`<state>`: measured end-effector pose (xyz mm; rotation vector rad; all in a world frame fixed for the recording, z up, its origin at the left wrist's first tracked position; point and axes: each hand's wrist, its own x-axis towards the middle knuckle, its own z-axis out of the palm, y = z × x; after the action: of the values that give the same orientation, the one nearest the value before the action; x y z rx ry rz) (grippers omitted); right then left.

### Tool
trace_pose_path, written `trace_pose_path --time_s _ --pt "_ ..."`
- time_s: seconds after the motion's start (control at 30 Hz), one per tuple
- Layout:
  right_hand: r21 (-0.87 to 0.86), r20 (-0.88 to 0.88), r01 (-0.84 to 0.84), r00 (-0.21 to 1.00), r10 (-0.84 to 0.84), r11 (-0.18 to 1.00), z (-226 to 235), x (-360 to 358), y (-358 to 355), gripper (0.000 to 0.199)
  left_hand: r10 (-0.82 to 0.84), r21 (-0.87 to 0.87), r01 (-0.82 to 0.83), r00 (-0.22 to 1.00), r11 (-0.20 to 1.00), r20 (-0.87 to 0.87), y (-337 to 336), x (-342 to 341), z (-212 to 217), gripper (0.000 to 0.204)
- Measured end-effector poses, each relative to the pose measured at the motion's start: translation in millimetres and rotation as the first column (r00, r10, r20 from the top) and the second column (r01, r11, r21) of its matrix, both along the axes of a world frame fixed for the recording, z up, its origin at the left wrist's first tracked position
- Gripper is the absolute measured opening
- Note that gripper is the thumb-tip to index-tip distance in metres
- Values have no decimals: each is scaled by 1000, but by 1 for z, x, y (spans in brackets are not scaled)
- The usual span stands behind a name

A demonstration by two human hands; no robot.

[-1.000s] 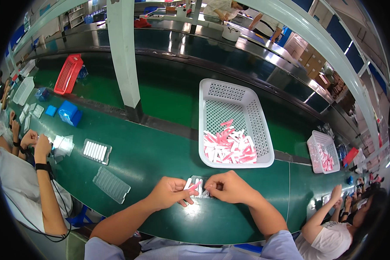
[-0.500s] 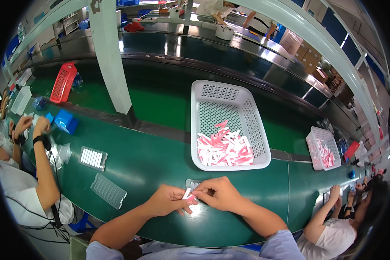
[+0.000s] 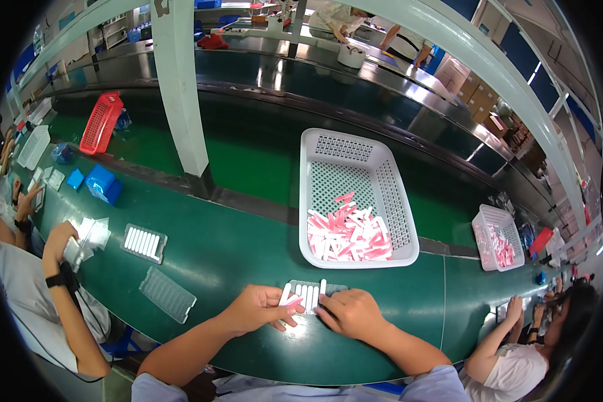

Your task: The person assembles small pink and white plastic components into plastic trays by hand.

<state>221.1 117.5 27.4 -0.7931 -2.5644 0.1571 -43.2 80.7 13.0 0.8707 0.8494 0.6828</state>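
Observation:
Just in front of me, a clear plastic tray (image 3: 336,289) with slots lies on the green table, partly filled with a row of white sticks (image 3: 307,295). My left hand (image 3: 260,309) is closed around a few white and pink sticks (image 3: 291,301) at the tray's left end. Over the tray, my right hand (image 3: 352,312) has its fingertips on one white stick (image 3: 323,287) to the right of the row. Its palm side is hidden. Beyond the tray stands a large white perforated basket (image 3: 358,263) holding a heap of pink and white sticks (image 3: 348,231).
To the left lie a filled tray (image 3: 144,243) and an unfilled clear tray (image 3: 167,295). Co-workers sit on both sides; the left one's hand (image 3: 61,242) holds a clear packet. A white post (image 3: 177,100), red basket (image 3: 101,124) and smaller basket (image 3: 498,238) stand farther off.
My right hand has moved right, away from my left hand, to a white stick at the tray. More of the tray's row shows. The left co-worker's arm has come down.

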Motion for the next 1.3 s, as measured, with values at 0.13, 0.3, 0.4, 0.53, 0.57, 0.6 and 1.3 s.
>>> trace_pose_path --time_s 0.13,0.3,0.4,0.53,0.57,0.6,1.3 --pt "-221 -83 -40 996 22 974 3 10 -1 20 -33 -33 35 998 999 62 0 -1 8 39" --pt "-313 -201 2 977 -68 950 8 5 -3 18 -21 -48 24 997 999 79 -1 2 7 41" --pt "-556 -384 -54 902 -198 830 16 -3 -11 13 -85 -2 86 995 996 48 -4 6 8 37" --pt "-479 -524 -130 835 -164 868 -1 -4 -22 13 -243 49 243 970 969 -7 -8 9 7 36" --pt "-479 -526 -127 834 -168 869 -3 -1 -19 13 -229 45 229 973 972 -5 -9 9 8 36" --pt "-604 -595 -106 719 -358 790 -3 4 -13 12 -230 47 230 973 972 -4 -10 8 9 36" --pt "-562 -42 215 957 -287 799 6 22 22 50 -108 28 108 994 994 25 -9 11 6 33"
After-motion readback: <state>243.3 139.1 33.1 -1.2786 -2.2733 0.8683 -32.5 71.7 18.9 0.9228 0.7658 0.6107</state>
